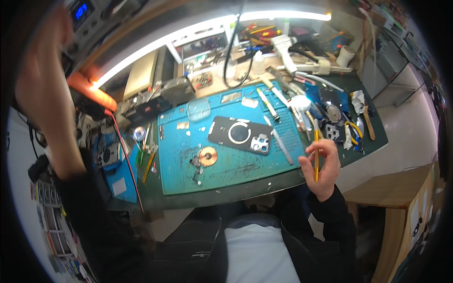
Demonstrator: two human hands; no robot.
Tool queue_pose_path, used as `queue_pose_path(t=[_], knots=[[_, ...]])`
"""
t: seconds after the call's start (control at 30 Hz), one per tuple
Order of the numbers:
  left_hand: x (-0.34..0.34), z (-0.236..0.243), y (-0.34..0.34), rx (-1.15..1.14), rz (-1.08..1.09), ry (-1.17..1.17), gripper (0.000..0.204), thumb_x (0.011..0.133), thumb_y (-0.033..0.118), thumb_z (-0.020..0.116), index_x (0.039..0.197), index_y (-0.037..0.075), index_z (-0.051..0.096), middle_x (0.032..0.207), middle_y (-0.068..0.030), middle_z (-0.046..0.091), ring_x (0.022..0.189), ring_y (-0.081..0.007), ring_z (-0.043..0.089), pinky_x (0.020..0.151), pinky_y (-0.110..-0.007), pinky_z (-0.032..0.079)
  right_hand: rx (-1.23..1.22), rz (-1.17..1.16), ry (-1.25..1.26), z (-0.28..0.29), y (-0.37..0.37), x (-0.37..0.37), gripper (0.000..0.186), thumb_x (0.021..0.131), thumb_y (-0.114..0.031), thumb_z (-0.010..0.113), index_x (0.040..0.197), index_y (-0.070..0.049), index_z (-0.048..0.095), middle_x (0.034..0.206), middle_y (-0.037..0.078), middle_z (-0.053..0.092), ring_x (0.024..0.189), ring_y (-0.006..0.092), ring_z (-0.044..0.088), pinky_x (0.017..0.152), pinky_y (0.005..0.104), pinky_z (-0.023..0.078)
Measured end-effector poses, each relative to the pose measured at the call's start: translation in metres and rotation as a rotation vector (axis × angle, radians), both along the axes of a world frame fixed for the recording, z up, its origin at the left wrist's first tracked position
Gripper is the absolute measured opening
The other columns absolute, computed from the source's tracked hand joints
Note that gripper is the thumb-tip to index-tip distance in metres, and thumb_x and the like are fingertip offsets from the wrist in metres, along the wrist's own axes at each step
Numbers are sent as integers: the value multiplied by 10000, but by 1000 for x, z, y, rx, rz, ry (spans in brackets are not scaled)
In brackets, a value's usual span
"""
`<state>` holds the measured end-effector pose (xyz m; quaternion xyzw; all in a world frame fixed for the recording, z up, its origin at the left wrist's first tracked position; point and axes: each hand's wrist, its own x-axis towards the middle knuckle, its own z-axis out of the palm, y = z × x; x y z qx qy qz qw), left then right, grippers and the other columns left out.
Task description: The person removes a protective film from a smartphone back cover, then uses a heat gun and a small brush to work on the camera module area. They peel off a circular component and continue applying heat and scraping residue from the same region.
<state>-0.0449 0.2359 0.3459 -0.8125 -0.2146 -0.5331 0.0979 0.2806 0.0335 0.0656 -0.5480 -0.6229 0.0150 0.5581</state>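
My left hand [45, 70] is raised high at the far left, beside a device with a blue lit display [81, 10]; its fingers are blurred and dark against the rim. Over the mat's right edge, my right hand [323, 167] pinches a slim golden-yellow tool [316, 160], held upright; its exact kind is not clear. A black phone back plate [219, 130] with a white ring and a camera cutout lies on the blue work mat [226, 179]. Below it to the left sits a round copper coil [208, 156] next to small dark scraps [195, 162].
An orange-ended lamp bar [94, 93] spans the bench's back. A clear plastic box [198, 109], a yellow-and-white pen-like tube [268, 104] and a pale stick [281, 146] lie on the mat. Pliers [358, 129] and phone parts crowd the right; a red cable [125, 155] runs down left.
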Motion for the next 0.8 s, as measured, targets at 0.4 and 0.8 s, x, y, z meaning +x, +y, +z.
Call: queue_pose_path(t=[0.4, 0.8], knots=[[-60, -279, -146, -542, 149, 465, 587, 934, 486, 721, 1320, 44, 711, 1339, -102, 674, 1244, -284, 616, 999, -442, 489, -259, 620, -56, 5, 32, -122, 324, 887, -64, 814, 1192, 9, 730, 999, 141, 782, 837, 304, 769, 749, 372, 607], [-66, -271, -133, -699, 45, 348, 443, 804, 24, 801, 1243, 63, 753, 1093, -55, 733, 959, -249, 687, 828, -373, 510, -331, 620, -11, 3, 37, -119, 343, 877, 41, 709, 1219, 36, 732, 923, 131, 779, 768, 270, 761, 680, 344, 587]])
